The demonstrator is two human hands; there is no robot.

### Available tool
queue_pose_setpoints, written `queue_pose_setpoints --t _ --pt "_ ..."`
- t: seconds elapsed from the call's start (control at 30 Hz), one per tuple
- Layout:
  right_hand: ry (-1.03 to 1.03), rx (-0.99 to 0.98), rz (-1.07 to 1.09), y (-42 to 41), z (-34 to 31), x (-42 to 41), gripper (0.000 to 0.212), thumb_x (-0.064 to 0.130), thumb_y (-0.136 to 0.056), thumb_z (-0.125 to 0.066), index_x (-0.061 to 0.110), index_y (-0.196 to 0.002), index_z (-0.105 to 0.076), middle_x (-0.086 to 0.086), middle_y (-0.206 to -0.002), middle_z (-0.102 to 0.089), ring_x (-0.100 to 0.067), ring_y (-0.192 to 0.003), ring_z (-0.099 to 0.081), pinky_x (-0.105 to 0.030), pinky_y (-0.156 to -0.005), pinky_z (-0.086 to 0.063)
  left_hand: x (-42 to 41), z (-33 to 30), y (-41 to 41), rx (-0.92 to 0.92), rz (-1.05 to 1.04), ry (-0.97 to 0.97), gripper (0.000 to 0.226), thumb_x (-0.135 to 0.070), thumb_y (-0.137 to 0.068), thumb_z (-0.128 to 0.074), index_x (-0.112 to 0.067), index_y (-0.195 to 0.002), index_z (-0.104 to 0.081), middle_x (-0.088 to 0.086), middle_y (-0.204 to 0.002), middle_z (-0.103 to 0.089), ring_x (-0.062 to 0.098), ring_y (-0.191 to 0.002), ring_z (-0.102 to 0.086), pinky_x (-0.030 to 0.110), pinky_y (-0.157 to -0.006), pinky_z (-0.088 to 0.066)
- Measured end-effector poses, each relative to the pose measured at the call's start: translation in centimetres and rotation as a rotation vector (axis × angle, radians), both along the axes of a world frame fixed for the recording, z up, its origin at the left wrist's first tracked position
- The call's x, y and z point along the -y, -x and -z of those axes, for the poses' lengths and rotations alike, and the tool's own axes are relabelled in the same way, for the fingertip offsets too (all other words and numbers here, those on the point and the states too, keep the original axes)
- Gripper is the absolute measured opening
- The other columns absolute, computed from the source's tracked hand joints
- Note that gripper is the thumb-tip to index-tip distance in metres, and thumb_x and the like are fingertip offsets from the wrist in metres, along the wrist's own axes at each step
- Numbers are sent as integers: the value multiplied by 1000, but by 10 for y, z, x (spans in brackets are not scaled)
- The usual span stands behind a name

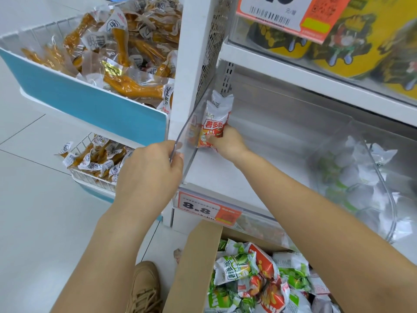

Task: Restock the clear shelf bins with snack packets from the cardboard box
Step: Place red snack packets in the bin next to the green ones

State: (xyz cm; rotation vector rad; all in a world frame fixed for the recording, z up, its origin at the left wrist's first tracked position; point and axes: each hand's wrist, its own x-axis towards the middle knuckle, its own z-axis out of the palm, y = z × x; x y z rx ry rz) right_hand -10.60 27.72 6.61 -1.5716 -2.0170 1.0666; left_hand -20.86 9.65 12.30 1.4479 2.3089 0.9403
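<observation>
Left hand (149, 170) pinching the clear bin (180, 141) wall's curved edge, right hand (228, 143) gripping 1 crinkly red snack packet (215, 123) inside that bin, cardboard box (194, 263) below it

Blue-fronted wire basket (90, 102) of orange vacuum-packed snacks (133, 86), price tag (208, 208), tan shoe (144, 288)

Cardboard box (194, 265) cut by bottom edge; right hand (228, 141) fingertips hidden behind red packet (214, 125).

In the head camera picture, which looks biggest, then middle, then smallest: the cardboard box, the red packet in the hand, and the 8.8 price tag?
1. cardboard box, though it is nearest the camera and partly cut off
2. 8.8 price tag
3. red packet, partly covered by the right hand, so close to the tag
</observation>
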Motion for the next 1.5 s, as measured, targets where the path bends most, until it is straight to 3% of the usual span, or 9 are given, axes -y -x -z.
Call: queue_pose_setpoints --t 0.23,0.4,0.57,0.7,0.83,1.03,1.13,1.3,1.5 --pt "116 -19 39 -21 -21 13 62 29 -89 -66 6 -139 -39 -8 -129 -54 -28 -116 -54 -43 -100 -46 0 3 1 -4 13 7 34 -35 -95 -49 -23 -124 -62 7 -93 -72 29 -93 -62 37 -78 -48" --pt "236 -443 185 -66 -57 68 20 11 -95 -54 9 -112 -62 -5 -97 -66 -18 -80 -64 -24 -74 -54 17 0 -15 -203 -35 -189 46 -36 -94 -51 -19 -137 -50 7 -125 -62 28 -112 -54 38 -81 -44" --pt "202 -508 143 -133 -82 152 15 12 -95 -52 14 -101 -66 -3 -88 -71 -12 -70 -67 -20 -69 -54 54 7 -57 -77 208 -490 29 -25 -91 -53 -18 -115 -66 -4 -103 -69 13 -95 -57 25 -82 -40" --pt "169 -514 147 -193 -77 218 15 11 -97 -51 14 -99 -66 -2 -84 -71 -10 -66 -66 -20 -68 -54 80 24 -102 -92 542 -248 36 -38 -88 -42 -23 -104 -71 -6 -91 -72 19 -90 -65 35 -75 -52" --pt "157 -422 241 -258 -37 271 15 10 -96 -52 15 -100 -66 -2 -83 -71 -10 -67 -65 -19 -69 -53 109 63 -139 -180 763 160 28 -36 -96 -48 -28 -118 -64 -10 -106 -69 17 -99 -63 30 -78 -49" --pt "439 112 243 -344 75 320 22 28 -94 -57 21 -114 -63 -4 -107 -68 -15 -91 -65 -28 -82 -49 139 138 -177 -290 907 706 36 -39 -97 -44 -22 -126 -56 -3 -116 -66 19 -104 -61 33 -82 -51" --pt "484 384 217 -368 115 336 34 33 -94 -54 17 -124 -56 -5 -119 -64 -20 -105 -60 -28 -84 -44 147 163 -193 -254 915 825 36 -38 -97 -44 -20 -126 -56 2 -118 -64 21 -103 -60 35 -82 -51" --pt "708 287 284 -363 153 341 48 39 -92 -55 17 -134 -47 -3 -132 -55 -23 -115 -55 -31 -94 -46 164 192 -218 -145 855 934 38 -35 -98 -44 -18 -130 -55 4 -126 -62 21 -108 -59 35 -89 -50" --pt "596 453 413 -356 171 340 71 44 -74 -72 12 -131 -43 -7 -124 -54 -25 -109 -58 -31 -81 -49 181 204 -235 69 667 883 33 -33 -97 -49 -21 -126 -59 -1 -126 -62 17 -101 -62 30 -87 -51"
